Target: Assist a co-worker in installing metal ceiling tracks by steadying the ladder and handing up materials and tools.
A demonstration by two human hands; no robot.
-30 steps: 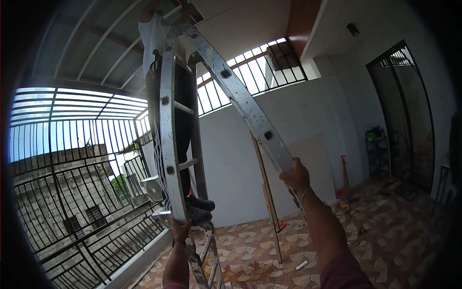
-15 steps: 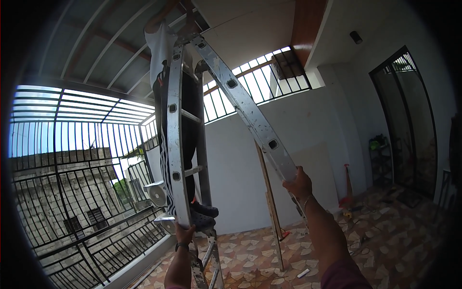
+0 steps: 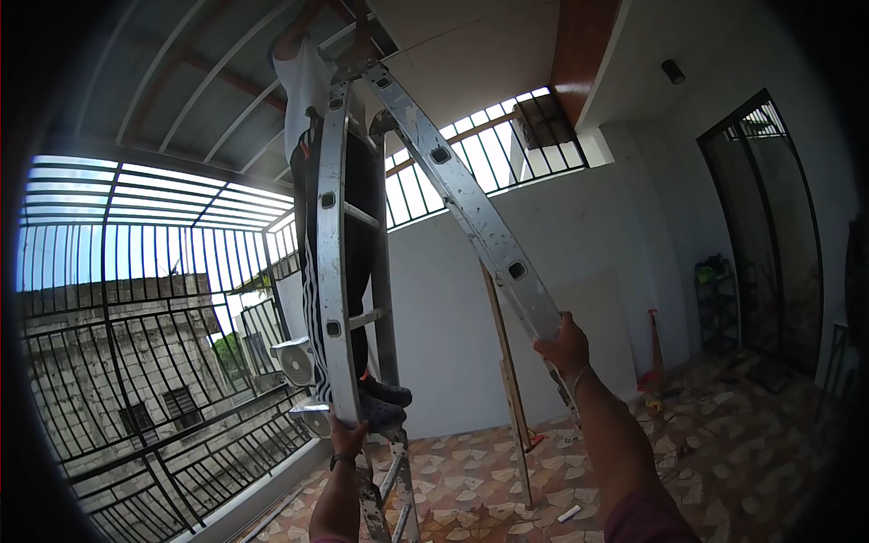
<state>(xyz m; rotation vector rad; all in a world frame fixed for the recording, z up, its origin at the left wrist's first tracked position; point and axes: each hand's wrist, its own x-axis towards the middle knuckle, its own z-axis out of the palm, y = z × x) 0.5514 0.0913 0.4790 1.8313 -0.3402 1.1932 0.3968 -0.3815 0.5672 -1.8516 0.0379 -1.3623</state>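
Note:
A metal folding ladder (image 3: pixel 337 262) stands spread in front of me, scuffed and specked with paint. My left hand (image 3: pixel 348 440) is wrapped round the lower part of its left rail, just beside the dark shoes of a person (image 3: pixel 308 100) standing on the rungs. My right hand (image 3: pixel 565 347) grips the right rail, which slants down toward me. Up at the ceiling, the person's arms are raised toward an opening; their hands are hard to make out. White stripes run down the person's dark trousers.
Behind the ladder, a wooden prop (image 3: pixel 509 389) leans near the white wall (image 3: pixel 434 317). Black railings (image 3: pixel 109 317) line the left side. A red-handled tool (image 3: pixel 654 348) and cables lie on the patterned tile floor (image 3: pixel 462 480). A dark shelf (image 3: pixel 715 299) stands by the glass door (image 3: pixel 769 235).
The view has shifted very slightly. Both my hands keep their hold on the ladder rails, and the person above stays on the rungs with arms raised.

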